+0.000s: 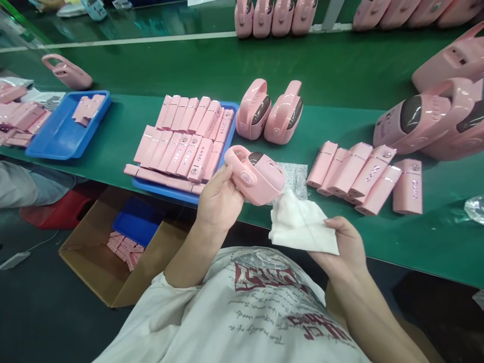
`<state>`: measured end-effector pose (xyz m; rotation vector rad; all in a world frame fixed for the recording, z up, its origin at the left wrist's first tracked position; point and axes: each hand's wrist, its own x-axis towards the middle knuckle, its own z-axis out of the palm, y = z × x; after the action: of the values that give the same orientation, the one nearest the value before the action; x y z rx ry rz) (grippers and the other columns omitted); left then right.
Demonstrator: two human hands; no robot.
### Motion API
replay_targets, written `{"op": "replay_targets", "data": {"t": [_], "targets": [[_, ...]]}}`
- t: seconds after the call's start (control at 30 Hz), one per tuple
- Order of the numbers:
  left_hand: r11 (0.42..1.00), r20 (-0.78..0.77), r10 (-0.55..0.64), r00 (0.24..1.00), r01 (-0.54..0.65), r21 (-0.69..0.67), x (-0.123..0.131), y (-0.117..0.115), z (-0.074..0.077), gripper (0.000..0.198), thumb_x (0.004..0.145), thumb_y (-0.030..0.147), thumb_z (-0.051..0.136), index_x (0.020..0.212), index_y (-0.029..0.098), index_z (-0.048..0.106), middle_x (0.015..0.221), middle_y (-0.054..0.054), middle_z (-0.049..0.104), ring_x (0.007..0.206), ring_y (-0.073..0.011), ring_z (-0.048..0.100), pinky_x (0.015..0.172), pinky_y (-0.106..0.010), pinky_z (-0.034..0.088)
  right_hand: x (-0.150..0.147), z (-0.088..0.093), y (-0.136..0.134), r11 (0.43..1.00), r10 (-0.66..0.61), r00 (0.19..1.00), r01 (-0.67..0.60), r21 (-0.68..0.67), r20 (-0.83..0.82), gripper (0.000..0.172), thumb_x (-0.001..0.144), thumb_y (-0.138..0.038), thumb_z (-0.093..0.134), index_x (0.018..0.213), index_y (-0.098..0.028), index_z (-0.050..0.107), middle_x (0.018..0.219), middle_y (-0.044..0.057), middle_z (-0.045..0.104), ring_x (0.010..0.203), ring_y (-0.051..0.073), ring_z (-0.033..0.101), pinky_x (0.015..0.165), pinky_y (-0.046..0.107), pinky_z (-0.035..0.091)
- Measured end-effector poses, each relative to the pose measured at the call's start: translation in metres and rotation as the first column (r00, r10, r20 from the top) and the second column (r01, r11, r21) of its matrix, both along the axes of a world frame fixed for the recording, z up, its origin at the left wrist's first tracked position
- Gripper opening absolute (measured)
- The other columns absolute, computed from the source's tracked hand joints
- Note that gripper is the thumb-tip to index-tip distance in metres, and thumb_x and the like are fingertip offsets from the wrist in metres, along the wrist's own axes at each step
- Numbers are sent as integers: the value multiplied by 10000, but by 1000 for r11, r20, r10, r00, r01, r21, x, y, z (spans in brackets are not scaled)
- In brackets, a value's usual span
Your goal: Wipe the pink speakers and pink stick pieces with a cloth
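Note:
My left hand (220, 200) is closed around a pink handled device (260, 184) with a dark oval window and a side button, held tilted above the bench edge. Between the fingers and thumb of my right hand (346, 242) is a folded white cloth (302, 224). Its upper edge lies against the lower right end of the device, or just in front of it; I cannot tell which. Two similar pink devices, one on the left (254, 111) and one on the right (284, 113), stand on the bench just beyond. A piece of clear bubble wrap (297, 179) lies behind the cloth.
Pink rectangular sticks (181, 146) fill a blue tray (166, 190) on the left. Several more sticks (357, 171) lie on the green bench (389, 247) at right, near larger handled devices (412, 118). Another blue tray (70, 146) stands far left, above an open cardboard box (91, 252).

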<state>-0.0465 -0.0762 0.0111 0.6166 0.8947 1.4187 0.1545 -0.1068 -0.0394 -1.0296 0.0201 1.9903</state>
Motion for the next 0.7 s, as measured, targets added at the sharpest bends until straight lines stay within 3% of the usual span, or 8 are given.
{"op": "replay_targets", "data": {"t": [0.1, 0.17, 0.23, 0.33, 0.47, 0.57, 0.7], "targets": [[999, -34, 9, 999, -10, -34, 0, 0, 6, 205, 824, 258, 539, 985, 193, 649, 1138, -63, 648, 1259, -291, 526, 1024, -437, 459, -5, 8, -5, 995, -64, 993, 72, -76, 103, 512, 578, -205, 596, 1087, -263, 602, 953, 26, 746, 989, 282, 693, 879, 473, 583], [999, -21, 12, 1000, -13, -41, 0, -1, 8, 212, 824, 252, 531, 991, 193, 646, 1135, -57, 652, 1274, -289, 516, 1028, -437, 454, -13, 11, -8, 970, 36, 994, -10, -242, 105, 482, 580, -178, 626, 1056, -251, 600, 938, 31, 749, 966, 280, 703, 827, 438, 607], [998, 0, 5, 1000, -5, -55, 0, -1, 11, 216, 821, 245, 534, 997, 188, 647, 1117, -57, 659, 1283, -290, 506, 1022, -432, 457, -18, 11, -11, 941, 119, 990, -88, -326, 77, 424, 597, -174, 638, 1016, -230, 604, 945, 45, 749, 973, 289, 702, 805, 427, 616], [997, 12, -11, 1000, 12, -76, -1, -3, 17, 234, 820, 258, 545, 1013, 175, 649, 1093, -68, 666, 1278, -304, 502, 998, -434, 473, -17, 5, -14, 979, 97, 989, -74, -192, 114, 324, 658, -279, 670, 976, -237, 618, 994, 48, 743, 1009, 295, 691, 818, 436, 617], [995, 30, -48, 998, 50, -81, -1, -7, 27, 249, 825, 255, 547, 1029, 161, 655, 1074, -76, 657, 1251, -312, 517, 982, -441, 484, -6, 0, -9, 999, -41, 968, 44, -7, 248, 325, 712, -334, 673, 1028, -265, 640, 1048, 35, 731, 1077, 287, 667, 867, 442, 601], [994, 57, -81, 995, 85, -69, -1, -10, 31, 220, 845, 217, 513, 991, 157, 667, 1071, -68, 650, 1253, -307, 520, 972, -436, 494, -5, 2, -3, 983, -138, 942, 93, 157, 306, 362, 750, -355, 669, 1097, -253, 648, 1069, 48, 724, 1158, 286, 626, 936, 433, 566], [985, 72, -145, 987, 151, -86, 1, -11, 32, 177, 834, 200, 544, 955, 171, 670, 1062, -48, 653, 1243, -301, 535, 987, -427, 493, -18, 4, 10, 921, -211, 910, 63, 385, 356, 446, 760, -456, 695, 1144, -235, 648, 1172, 57, 690, 1240, 293, 568, 1021, 434, 502]]}}
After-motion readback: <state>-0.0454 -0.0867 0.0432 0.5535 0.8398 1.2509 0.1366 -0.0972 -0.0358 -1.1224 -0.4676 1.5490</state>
